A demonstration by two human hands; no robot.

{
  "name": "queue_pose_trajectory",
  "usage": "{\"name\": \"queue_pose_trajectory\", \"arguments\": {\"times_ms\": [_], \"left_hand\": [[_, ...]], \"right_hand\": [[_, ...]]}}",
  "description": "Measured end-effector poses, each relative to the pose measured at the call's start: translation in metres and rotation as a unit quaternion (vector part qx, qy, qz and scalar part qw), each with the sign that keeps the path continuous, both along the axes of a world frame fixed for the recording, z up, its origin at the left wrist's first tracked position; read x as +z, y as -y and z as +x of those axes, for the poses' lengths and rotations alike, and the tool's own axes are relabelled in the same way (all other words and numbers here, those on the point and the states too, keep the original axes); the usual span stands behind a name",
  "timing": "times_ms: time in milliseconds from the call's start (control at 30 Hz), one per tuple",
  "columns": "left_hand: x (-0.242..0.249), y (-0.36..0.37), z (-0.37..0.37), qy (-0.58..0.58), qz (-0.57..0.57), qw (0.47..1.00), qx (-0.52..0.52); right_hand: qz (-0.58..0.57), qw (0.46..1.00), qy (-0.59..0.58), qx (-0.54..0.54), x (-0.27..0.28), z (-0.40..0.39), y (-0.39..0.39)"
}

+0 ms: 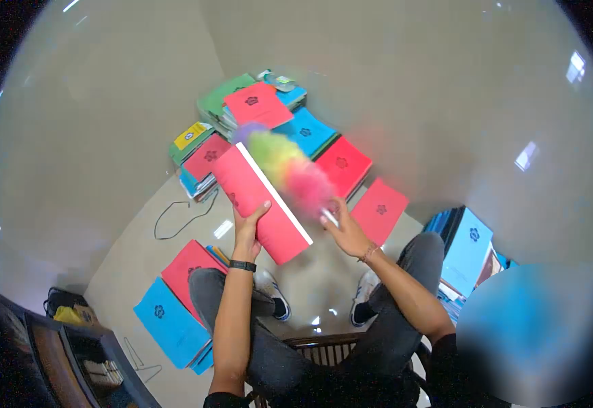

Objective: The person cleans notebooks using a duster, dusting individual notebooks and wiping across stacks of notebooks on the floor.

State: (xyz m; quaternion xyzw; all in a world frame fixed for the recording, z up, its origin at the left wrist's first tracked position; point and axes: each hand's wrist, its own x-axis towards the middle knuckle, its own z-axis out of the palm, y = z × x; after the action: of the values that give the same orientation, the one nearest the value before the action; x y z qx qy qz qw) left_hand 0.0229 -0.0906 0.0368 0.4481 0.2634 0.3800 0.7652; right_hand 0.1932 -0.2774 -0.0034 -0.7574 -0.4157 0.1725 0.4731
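My left hand [249, 226] grips a thick red notebook [245, 187] from below, its thumb over the cover near the white page edge. The notebook is held tilted above the floor, pages facing right. In my right hand [346, 232] is the white handle of a fluffy rainbow duster [284, 163], fingers wrapped round it. Its purple, green, yellow and pink fibres are smeared by motion and lie along the notebook's page edge. Just beyond my right hand rests another red notebook [385, 207] on a stack.
Piles of red, blue and green books [313, 132] stand against the corner walls ahead. A blue book [172, 323] lies on a pile by my left leg, with more blue books [469, 238] at right. Bent wire [174, 236] lies on the floor; a dark shelf [72, 353] stands lower left.
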Motion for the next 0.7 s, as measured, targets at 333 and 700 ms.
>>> {"name": "queue_pose_trajectory", "arguments": {"times_ms": [333,700], "left_hand": [[-0.022,0.033,0.02,-0.109,0.106,0.988,0.041],[-0.068,-0.008,-0.004,0.148,-0.026,0.988,-0.026]], "right_hand": [[0.008,0.951,-0.207,0.228,-0.02,-0.023,-0.012],[0.205,0.772,-0.541,0.265,0.003,0.0,0.006]]}}
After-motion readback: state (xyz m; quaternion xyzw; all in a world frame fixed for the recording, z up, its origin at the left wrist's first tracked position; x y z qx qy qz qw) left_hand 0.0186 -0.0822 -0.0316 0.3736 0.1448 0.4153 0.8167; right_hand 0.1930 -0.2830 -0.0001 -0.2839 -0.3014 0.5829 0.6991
